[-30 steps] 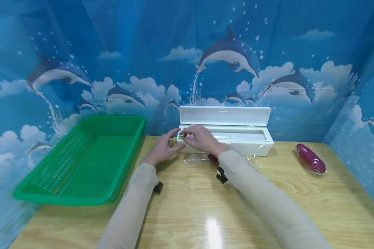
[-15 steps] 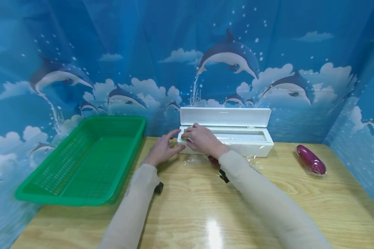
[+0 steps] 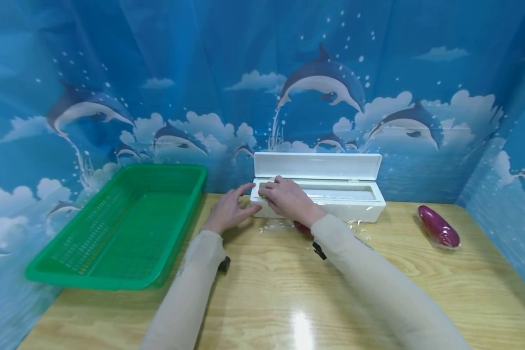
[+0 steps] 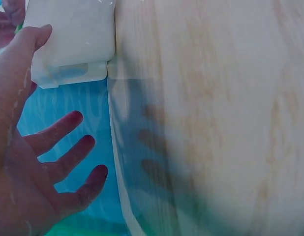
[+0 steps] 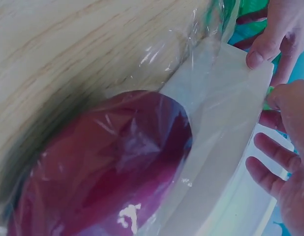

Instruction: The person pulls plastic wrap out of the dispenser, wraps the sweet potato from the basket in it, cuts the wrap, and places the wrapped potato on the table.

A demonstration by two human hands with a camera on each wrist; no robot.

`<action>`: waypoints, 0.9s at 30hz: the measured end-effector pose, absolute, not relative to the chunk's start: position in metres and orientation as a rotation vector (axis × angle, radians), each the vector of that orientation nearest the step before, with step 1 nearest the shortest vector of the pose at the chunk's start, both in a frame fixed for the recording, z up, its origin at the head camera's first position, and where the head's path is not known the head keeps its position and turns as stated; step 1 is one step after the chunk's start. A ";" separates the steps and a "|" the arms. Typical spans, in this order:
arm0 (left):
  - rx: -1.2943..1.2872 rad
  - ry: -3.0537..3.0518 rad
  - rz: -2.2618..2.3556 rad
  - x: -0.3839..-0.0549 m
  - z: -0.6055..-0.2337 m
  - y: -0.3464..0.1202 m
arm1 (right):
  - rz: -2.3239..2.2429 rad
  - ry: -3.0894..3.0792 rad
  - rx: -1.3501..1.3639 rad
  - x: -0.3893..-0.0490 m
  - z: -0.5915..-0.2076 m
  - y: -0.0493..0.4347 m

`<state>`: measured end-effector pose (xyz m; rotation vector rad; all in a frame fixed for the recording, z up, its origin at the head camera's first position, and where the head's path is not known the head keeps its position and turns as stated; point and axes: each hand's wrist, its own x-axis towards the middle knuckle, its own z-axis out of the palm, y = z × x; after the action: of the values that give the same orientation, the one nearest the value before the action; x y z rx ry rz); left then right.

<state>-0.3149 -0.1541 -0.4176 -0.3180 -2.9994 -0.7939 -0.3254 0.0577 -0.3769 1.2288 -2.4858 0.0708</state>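
A long white cling film dispenser (image 3: pixel 332 210) stands at the back of the table with its lid (image 3: pixel 317 166) raised. My right hand (image 3: pixel 288 200) pinches a small green slide cutter (image 5: pixel 268 98) at the box's top front edge, near the left end; the fingers mostly hide it. My left hand (image 3: pixel 229 212) touches the left end of the box with thumb and forefinger, its other fingers (image 4: pixel 58 132) spread and straight. Clear film (image 5: pixel 152 54) hangs over the front onto the table. Under my right wrist lies an eggplant (image 5: pixel 107 157), covered by this film.
To the left stands a large green plastic basket (image 3: pixel 157 265). A second eggplant (image 3: pixel 438 227), wrapped in film, lies at the right of the wooden table (image 3: pixel 262 296). Right behind the table hangs a blue dolphin-print backdrop (image 3: pixel 227 58).
My right hand has slid a short way to the right along the dispenser's front edge with the green slide cutter. The left hand has stayed at the box's left end.
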 end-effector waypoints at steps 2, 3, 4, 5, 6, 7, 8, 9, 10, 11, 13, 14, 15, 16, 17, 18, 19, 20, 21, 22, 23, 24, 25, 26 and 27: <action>-0.316 -3.000 -0.788 -0.314 -0.417 -0.154 | 0.060 -2.489 1.215 -0.325 -0.377 0.061; -0.318 -2.999 -0.785 -0.314 -0.417 -0.155 | 0.057 -2.492 1.208 -0.325 -0.378 0.063; -0.317 -2.999 -0.781 -0.313 -0.417 -0.155 | 0.052 -2.502 1.198 -0.325 -0.378 0.066; -0.316 -2.999 -0.780 -0.313 -0.417 -0.156 | 0.046 -2.511 1.188 -0.324 -0.378 0.068; -0.315 -2.998 -0.776 -0.313 -0.417 -0.156 | 0.043 -2.526 1.177 -0.324 -0.378 0.071; -0.315 -2.998 -0.771 -0.312 -0.417 -0.157 | 0.037 -2.539 1.167 -0.323 -0.379 0.073; -0.317 -2.999 -0.766 -0.312 -0.417 -0.157 | 0.030 -2.552 1.157 -0.323 -0.379 0.075; -0.316 -2.999 -0.765 -0.312 -0.417 -0.157 | 0.027 -2.562 1.152 -0.322 -0.379 0.078; -0.314 -3.000 -0.760 -0.312 -0.417 -0.156 | 0.025 -2.570 1.145 -0.321 -0.378 0.080; -0.314 -3.002 -0.751 -0.312 -0.417 -0.156 | 0.024 -2.576 1.141 -0.320 -0.378 0.082; -0.313 -3.004 -0.741 -0.312 -0.416 -0.155 | 0.029 -2.576 1.135 -0.318 -0.378 0.085; -0.312 -3.005 -0.739 -0.312 -0.416 -0.154 | 0.031 -2.574 1.132 -0.317 -0.378 0.087; -0.311 -3.005 -0.738 -0.312 -0.416 -0.154 | 0.040 -2.571 1.129 -0.317 -0.378 0.089; -0.313 -3.005 -0.737 -0.312 -0.416 -0.153 | 0.045 -2.570 1.125 -0.316 -0.377 0.091; -0.315 -3.004 -0.741 -0.311 -0.416 -0.153 | 0.050 -2.572 1.121 -0.315 -0.377 0.092; -0.320 -3.004 -0.745 -0.311 -0.415 -0.153 | 0.054 -2.580 1.116 -0.314 -0.377 0.094; -0.326 -3.005 -0.749 -0.311 -0.415 -0.153 | 0.061 -2.593 1.108 -0.314 -0.376 0.095; -0.333 -3.005 -0.756 -0.310 -0.415 -0.152 | 0.068 -2.606 1.099 -0.313 -0.376 0.097; -0.339 -3.006 -0.763 -0.310 -0.414 -0.152 | 0.073 -2.621 1.089 -0.312 -0.375 0.100; -0.348 -3.007 -0.768 -0.310 -0.414 -0.152 | 0.076 -2.631 1.079 -0.311 -0.375 0.102; -0.351 -3.007 -0.773 -0.309 -0.413 -0.152 | 0.081 -2.638 1.069 -0.310 -0.374 0.105; -0.353 -3.008 -0.774 -0.309 -0.413 -0.152 | 0.087 -2.648 1.058 -0.309 -0.374 0.109; -0.353 -3.008 -0.775 -0.309 -0.412 -0.152 | 0.097 -2.651 1.050 -0.309 -0.374 0.112; -0.352 -3.007 -0.773 -0.309 -0.412 -0.153 | 0.104 -2.652 1.043 -0.308 -0.374 0.116; -0.351 -3.009 -0.768 -0.308 -0.412 -0.153 | 0.110 -2.655 1.035 -0.308 -0.374 0.120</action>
<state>-0.3085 -0.1529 -0.4115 -0.3508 -3.0088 -0.7678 -0.3078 0.1198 -0.3744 1.0355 -2.6552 0.1097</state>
